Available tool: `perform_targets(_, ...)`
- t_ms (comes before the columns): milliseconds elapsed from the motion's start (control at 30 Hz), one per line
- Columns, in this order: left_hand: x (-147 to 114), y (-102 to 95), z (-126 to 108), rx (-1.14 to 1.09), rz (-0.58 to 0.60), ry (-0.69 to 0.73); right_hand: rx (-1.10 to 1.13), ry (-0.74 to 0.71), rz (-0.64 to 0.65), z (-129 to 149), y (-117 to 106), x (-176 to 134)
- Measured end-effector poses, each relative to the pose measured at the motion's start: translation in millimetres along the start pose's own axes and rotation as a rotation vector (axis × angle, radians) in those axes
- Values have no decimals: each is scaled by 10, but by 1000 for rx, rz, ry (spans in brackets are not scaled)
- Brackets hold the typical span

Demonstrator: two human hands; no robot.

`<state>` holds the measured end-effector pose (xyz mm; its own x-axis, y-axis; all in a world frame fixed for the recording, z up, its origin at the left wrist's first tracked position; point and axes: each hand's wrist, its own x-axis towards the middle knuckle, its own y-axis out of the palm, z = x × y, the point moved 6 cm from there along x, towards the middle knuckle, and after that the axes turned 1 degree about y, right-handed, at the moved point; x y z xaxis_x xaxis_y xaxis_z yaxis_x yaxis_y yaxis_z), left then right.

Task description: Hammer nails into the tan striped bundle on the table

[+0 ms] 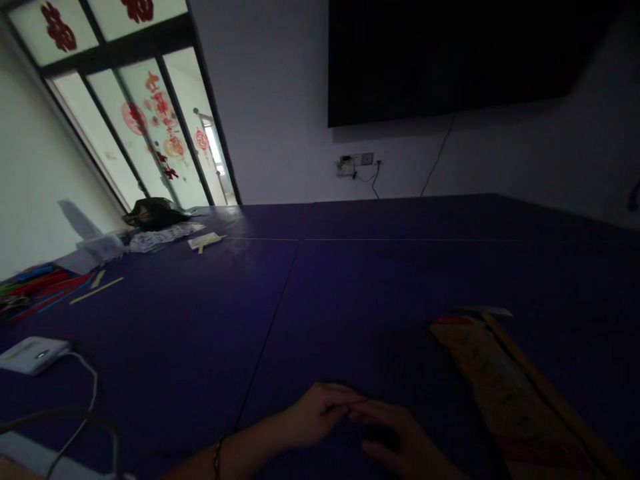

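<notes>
Wooden-handled tool (539, 377) is lying right of the fingers (343, 395). Left hand (311, 415) and right hand (405, 437) are meeting fingertip-to-fingertip; whether they're grasping anything, I cannot tell.

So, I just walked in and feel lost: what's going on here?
A person's left hand and right hand meet at the fingers over a purple table. It is too dark to tell whether they hold anything. To the right, a wooden-handled tool lies along a printed packet, neither in hand. A white device with a cable sits left.

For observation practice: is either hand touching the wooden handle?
No, a visible gap separates the left hand and right hand from the wooden handle.
</notes>
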<state>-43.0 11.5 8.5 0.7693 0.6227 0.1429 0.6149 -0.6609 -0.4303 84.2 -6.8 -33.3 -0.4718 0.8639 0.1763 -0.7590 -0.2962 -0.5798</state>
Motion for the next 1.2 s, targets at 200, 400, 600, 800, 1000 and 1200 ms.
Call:
perform_targets(200,3,1,-17,-20,-7,11,7,-23,14,11,-3,6)
perform_targets(400,-4,3,13,-19,-30,-1,-8,-36,-28,56,-21,8)
perform_targets(600,-7,0,-8,-24,-27,11,-63,-66,-28,94,-21,-7)
perform_targets(800,-1,-7,-9,-15,-28,15,-104,-59,-41,126,-19,0)
perform_targets(1000,-3,-11,-8,14,-23,20,-210,-48,-79,105,11,-6)
perform_targets(1200,-18,-1,34,29,-11,3,-458,-182,-235,499,-275,37)
